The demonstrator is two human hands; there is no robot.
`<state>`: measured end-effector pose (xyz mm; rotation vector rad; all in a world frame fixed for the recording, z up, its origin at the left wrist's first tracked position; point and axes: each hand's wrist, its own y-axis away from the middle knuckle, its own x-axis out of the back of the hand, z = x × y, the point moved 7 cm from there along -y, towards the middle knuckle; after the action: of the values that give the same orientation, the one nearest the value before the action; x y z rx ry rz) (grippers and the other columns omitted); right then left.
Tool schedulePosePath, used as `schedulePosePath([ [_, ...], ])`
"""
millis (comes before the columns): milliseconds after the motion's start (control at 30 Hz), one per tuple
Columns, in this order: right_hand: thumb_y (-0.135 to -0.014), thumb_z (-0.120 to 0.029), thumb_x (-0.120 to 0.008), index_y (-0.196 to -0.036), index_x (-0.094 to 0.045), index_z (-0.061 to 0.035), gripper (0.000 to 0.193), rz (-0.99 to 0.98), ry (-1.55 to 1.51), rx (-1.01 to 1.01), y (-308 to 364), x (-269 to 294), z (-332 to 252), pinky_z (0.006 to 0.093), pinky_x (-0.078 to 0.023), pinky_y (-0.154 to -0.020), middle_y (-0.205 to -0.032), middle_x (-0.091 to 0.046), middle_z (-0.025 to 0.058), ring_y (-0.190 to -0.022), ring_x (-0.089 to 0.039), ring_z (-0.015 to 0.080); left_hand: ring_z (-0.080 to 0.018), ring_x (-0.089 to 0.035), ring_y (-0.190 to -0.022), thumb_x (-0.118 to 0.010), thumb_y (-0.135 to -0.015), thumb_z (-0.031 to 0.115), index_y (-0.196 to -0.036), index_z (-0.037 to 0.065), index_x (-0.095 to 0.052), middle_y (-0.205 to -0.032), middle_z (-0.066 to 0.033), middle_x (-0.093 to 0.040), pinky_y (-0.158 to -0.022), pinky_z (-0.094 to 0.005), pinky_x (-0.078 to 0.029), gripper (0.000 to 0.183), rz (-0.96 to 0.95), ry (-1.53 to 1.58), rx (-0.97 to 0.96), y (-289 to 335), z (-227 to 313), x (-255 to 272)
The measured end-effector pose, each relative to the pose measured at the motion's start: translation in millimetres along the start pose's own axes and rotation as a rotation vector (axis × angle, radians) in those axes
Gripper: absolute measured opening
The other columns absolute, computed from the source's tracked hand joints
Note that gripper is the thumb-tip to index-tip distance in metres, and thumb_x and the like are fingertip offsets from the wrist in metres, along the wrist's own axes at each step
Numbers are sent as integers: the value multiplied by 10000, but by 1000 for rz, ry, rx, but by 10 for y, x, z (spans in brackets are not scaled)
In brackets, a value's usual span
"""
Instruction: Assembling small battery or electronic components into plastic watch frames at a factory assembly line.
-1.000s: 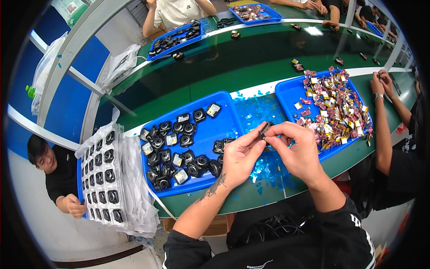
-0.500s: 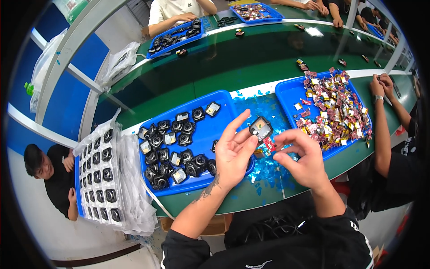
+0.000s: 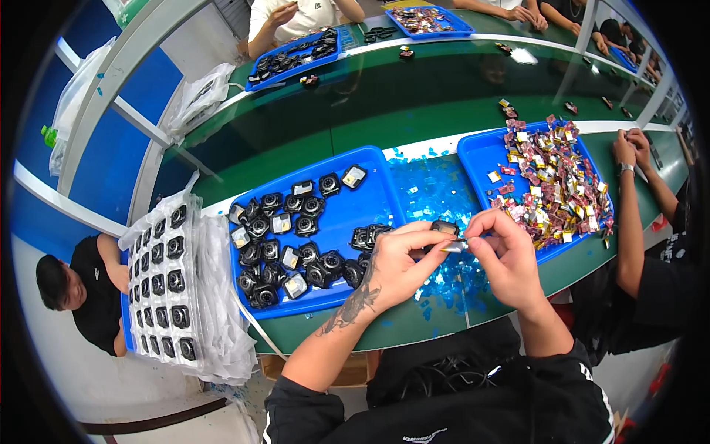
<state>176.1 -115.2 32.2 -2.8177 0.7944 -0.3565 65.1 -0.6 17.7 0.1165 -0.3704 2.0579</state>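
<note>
You've got a black watch case [image 3: 444,226] up off the tabletop [image 3: 302,326], just right of the case tray [image 3: 362,203]. A small flat silvery piece [image 3: 455,246] is right by it, between your hands. Can't tell if the two are joined.

Progress, my read: this unit is mid-step, in hand and not laid down. Case tray is partly filled: a few black cases [image 3: 280,223] show pale inner parts, most lie round back up, so can't say which are finished. Parts tray [image 3: 481,155], right of the case tray, is heaped with loose red, white and yellow parts [image 3: 555,181]; judging by that pile, plenty left.

Hands: your left hand [image 3: 401,260], just off the case tray's right side, has its fingers curled and its thumb in against the case and silvery piece. Your right hand [image 3: 512,260], farther right of the case tray, has thumb and index pinched together at the silvery piece's end; can't see exactly what the tips grip.

Around: blue film scraps [image 3: 425,194] right of the case tray; stacked clear blister sheets [image 3: 218,303] just left of it, top one loaded with black cases. Co-worker [image 3: 95,292] left of that.
</note>
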Motion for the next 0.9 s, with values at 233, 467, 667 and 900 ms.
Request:
schedulePosePath([
  [233,-832,31,-676,-979,-556,-14,194,150,-11,-70,-18,-48,91,225,-516,-718,-894,-606,36,-809,-601,86,-172,-615,-1061,-594,-913,-36,-1190,-50,-629,-1173,-124,-625,-932,-281,-518,279,74,457,104,7,-109,-133],
  [467,-839,48,-679,-910,-532,-24,179,290,-353,-77,-5,-91,173,179,-463,-672,-872,-619,32,-766,-591,55,-191,-576,-1143,-532,-934,-64,-1309,-62,-522,-1279,-143,-554,-1004,-313,-480,376,109,618,37,43,-200,-167],
  [667,-834,44,-689,-885,-520,-32,193,406,-241,43,51,-145,207,184,-439,-628,-854,-607,34,-707,-553,46,-198,-571,-1158,-525,-945,-49,-1306,-65,-522,-1303,-153,-545,-1006,-330,-486,362,97,615,52,45,-164,-189],
  [900,-801,12,-699,-1099,-529,-19,345,381,-47,24,22,-204,147,216,-475,-606,-990,-554,58,-831,-539,100,-213,-575,-1164,-503,-949,-51,-1348,-23,-485,-1316,-156,-553,-965,-344,-518,400,137,603,56,38,-136,-146],
])
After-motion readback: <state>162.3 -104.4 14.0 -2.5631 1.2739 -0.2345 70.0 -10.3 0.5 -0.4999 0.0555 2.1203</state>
